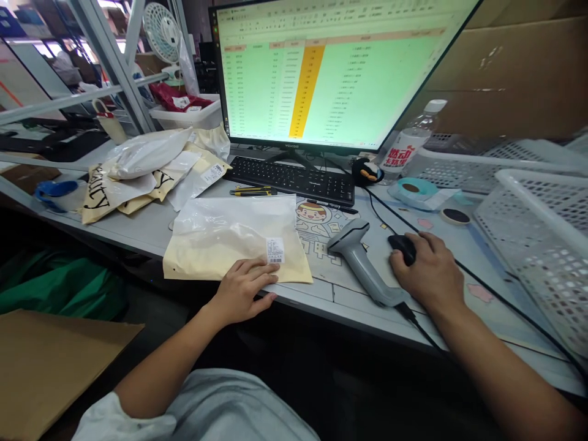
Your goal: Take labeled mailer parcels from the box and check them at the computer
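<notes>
Packaged garment bag [234,239], a flat cream-and-clear plastic parcel with a small white barcode label [275,250] near its right near corner, lies on the grey desk [151,226] at the near edge, in front of the keyboard. Behind it the wide monitor [331,67] fills the far middle of the scene with a green spreadsheet crossed by an orange column. To the right stands a white mesh basket [542,239], and to the far left a heap of other plastic mailers [147,165] is piled on the desk. The black keyboard [294,177] sits under the screen. A grey barcode scanner [362,263] lies between the bag and the mouse, handle toward the near edge. The left hand [243,291] rests palm down on the bag's near edge, fingers spread flat and just beside the label, pressing rather than gripping anything. The right hand [429,272] is cupped over the black mouse [403,246], fingers curved loosely on top of it. A clear water bottle [411,144] stands right of the monitor, with a teal tape roll [413,188] nearer.
</notes>
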### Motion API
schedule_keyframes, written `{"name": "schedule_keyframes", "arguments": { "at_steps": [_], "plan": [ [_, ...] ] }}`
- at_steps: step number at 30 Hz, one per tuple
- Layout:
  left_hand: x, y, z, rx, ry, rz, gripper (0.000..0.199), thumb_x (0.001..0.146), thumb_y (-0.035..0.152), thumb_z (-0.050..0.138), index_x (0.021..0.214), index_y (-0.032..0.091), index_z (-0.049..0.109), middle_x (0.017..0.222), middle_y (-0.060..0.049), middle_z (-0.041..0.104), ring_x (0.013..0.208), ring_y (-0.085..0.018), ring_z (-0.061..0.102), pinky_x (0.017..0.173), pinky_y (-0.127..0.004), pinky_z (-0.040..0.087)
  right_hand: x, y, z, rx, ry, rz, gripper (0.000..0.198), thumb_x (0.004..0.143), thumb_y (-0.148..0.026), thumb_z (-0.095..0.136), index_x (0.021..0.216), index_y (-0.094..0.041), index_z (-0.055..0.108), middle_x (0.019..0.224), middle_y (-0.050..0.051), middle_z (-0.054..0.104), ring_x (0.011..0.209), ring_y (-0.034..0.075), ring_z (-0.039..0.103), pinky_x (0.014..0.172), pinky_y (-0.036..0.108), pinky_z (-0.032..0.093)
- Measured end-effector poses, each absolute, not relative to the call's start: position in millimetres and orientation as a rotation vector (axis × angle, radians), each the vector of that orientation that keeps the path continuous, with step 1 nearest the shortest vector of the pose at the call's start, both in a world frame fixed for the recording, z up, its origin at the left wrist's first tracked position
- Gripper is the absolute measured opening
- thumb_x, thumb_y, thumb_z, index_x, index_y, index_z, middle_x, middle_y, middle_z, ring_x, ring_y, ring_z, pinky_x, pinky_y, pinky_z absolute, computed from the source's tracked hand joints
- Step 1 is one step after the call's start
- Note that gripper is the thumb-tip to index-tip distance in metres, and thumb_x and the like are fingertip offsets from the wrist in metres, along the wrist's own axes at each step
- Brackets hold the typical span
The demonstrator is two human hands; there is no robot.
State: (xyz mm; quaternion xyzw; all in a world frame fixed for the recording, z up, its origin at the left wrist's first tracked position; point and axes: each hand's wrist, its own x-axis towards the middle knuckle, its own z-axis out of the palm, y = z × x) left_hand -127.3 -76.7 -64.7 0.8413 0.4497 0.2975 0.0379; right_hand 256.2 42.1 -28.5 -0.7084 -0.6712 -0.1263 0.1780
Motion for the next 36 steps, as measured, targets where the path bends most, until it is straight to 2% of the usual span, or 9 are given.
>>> {"name": "schedule_keyframes", "arguments": {
  "at_steps": [18,29,36],
  "plan": [
    [-125,-77,-64,2.572,1.386,0.929,0.024,0.099,0.036,0.06,0.118,0.024,0.068,0.143,-0.001,0.064,0.132,-0.026,0.055,0.107,-0.045,0.044,258,43,-29,-1.968,-1.923,-0.365,0.055,0.1,-0.048,0.037,0.135,-0.012,0.06,0.148,0.018,0.05,0.13,0.036,0.052,0.105,0.048,0.049],
    [-125,-75,-66,2.555,1.372,0.96,0.023,0.098,0.034,0.063,0.118,0.024,0.067,0.142,0.001,0.064,0.13,-0.026,0.055,0.107,-0.045,0.043,262,46,-32,-1.88,-1.948,-0.352,0.048,0.1,-0.041,0.042,0.133,-0.009,0.059,0.142,0.02,0.053,0.131,0.033,0.05,0.11,0.045,0.044],
    [-122,-79,-68,2.576,1.356,1.016,0.026,0.096,0.029,0.063,0.122,0.026,0.064,0.143,0.002,0.064,0.13,-0.029,0.055,0.104,-0.048,0.048,273,51,-41,-1.848,-1.936,-0.461,0.05,0.097,-0.041,0.039,0.129,-0.008,0.061,0.141,0.02,0.055,0.124,0.035,0.055,0.103,0.047,0.05]
  ]
}}
